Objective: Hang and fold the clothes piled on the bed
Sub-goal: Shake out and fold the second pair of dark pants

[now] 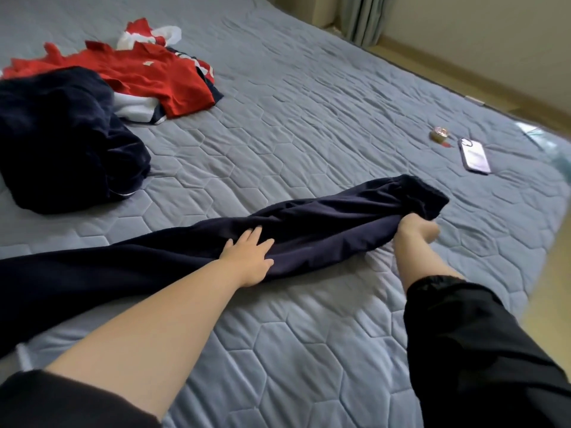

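A long dark navy garment, smooth and thin like trousers, lies stretched across the bed. The bed cover is grey-blue and quilted, with a stitched pattern of hexagons.

The left hand lies flat on the middle of the garment, with the fingers straight and a little spread, pressing the cloth down. The right hand grips the bunched end of the garment, with the fingers curled round the fabric.

Far left on the bed there is a soft heap of dark navy cloth, and a red shirt lies behind it over white and navy pieces. Near the right edge a flat phone lies just beside a small round tin.
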{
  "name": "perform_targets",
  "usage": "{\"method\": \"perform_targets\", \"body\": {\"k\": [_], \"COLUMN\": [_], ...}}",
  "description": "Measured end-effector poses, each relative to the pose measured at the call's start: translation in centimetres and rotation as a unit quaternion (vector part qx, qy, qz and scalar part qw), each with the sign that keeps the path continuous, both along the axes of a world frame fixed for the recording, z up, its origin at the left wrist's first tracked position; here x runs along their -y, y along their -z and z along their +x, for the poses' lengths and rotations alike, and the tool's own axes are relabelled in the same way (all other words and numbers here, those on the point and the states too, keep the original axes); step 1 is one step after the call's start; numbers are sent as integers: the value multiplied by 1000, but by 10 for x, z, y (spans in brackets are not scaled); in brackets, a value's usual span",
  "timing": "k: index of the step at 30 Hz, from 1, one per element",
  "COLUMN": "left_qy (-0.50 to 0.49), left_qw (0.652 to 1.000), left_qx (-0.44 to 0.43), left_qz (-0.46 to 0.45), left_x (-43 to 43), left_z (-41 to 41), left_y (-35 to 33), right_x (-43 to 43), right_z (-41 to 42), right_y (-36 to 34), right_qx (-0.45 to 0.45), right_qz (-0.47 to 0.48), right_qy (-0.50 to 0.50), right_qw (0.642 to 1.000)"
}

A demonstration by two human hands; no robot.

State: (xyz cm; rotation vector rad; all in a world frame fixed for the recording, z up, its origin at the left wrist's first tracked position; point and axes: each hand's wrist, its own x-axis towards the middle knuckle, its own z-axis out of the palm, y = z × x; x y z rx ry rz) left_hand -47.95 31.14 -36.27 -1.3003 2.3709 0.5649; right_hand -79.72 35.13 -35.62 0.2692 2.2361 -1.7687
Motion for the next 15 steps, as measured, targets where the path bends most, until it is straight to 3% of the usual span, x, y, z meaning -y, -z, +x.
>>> {"method": "perform_targets", "body": {"k": [4, 7, 11, 15], "left_qy": [-8, -13, 28, 40], "left_qw": [1000, 998, 997, 997], "left_qx": [-9, -31, 8, 47], "left_qz": [24, 53, 68, 35], "left_x": [4, -2, -14, -13], "left_z": [-26, -47, -52, -32], "left_y": [-9, -12, -10, -7], "right_x": [-5, -3, 2, 9], "right_z": [-77, -110, -84, -32], "right_y": [-43, -47, -9, 29], "right_qx": [-66, -86, -110, -140], "right_qz": [38, 140, 370, 423], "right_qy": [45, -39, -158, -273], "right_qw": [996, 986, 909, 853]}}
